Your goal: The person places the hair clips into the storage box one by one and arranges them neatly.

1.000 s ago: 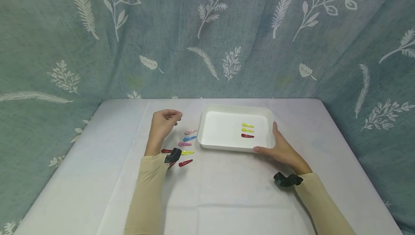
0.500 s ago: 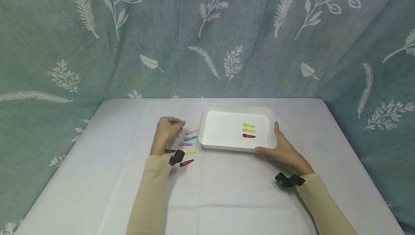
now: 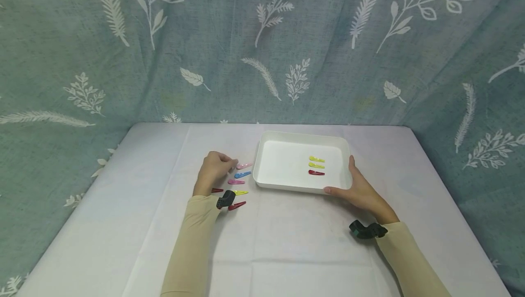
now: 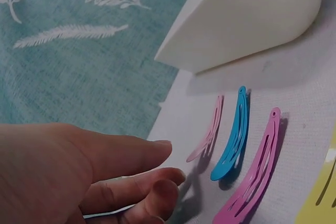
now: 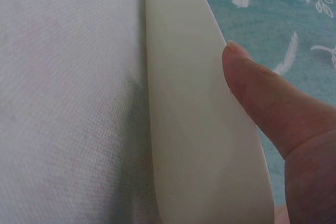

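Note:
My left hand [image 3: 215,169] hovers beside a light pink snap hair clip [image 4: 210,132], the thumb and fingertips close to its near end with a gap between them and nothing held. A blue hair clip [image 4: 233,135] and a brighter pink one [image 4: 257,177] lie alongside. My right hand [image 3: 361,192] holds the right front corner of a white tray [image 3: 279,165], thumb on the front rim and the other fingers along the right side. Inside the tray lie two yellow hair clips [image 3: 316,159] and a red hair clip [image 3: 316,172], in a short column toward the right.
Nearer me on the white-clothed table [image 3: 311,260] are another yellow hair clip [image 3: 241,192], a red one [image 3: 237,206] and a dark red one [image 3: 218,190], some partly hidden by my left wrist. A leaf-patterned curtain [image 3: 229,78] hangs behind the table.
My left hand has come down and to the right, from left of the clips to the light pink one. My right hand keeps its hold on the tray.

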`<state>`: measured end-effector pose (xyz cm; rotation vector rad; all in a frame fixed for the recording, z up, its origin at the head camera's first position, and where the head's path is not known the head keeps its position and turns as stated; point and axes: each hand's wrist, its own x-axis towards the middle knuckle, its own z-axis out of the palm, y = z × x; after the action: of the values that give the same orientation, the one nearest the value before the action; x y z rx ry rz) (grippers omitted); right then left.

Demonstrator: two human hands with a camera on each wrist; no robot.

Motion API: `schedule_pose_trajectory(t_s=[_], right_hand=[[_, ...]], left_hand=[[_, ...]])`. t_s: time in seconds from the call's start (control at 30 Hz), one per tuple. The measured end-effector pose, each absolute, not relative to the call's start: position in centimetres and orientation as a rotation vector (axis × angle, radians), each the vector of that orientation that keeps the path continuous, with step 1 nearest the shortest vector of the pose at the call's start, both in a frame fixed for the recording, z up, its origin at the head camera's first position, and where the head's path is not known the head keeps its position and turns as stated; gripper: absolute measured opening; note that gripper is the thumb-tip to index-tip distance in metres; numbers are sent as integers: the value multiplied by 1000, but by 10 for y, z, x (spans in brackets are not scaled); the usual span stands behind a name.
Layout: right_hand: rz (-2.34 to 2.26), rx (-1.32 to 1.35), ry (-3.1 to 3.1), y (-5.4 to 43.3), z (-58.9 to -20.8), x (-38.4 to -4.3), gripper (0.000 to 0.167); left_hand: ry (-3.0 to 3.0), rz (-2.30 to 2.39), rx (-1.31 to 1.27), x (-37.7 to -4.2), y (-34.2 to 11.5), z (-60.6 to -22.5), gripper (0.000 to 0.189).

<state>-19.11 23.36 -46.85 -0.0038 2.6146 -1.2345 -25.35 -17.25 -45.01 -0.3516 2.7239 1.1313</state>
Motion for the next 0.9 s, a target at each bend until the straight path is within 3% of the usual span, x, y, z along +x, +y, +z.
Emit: schedule_pose_trajectory(t_s=[0.33, 0.63, 0.9], right_hand=[[-1229, 4, 2617, 233, -470, -190, 146], [-1227, 15, 2612, 232, -470, -191, 146], [-1222, 12, 2611, 233, -470, -191, 145]], left_hand=[[2708, 1045, -389, -253, -168, -450, 41], [2706, 1045, -363, -253, -167, -451, 29], [2642, 1111, -331, -255, -170, -451, 34]])
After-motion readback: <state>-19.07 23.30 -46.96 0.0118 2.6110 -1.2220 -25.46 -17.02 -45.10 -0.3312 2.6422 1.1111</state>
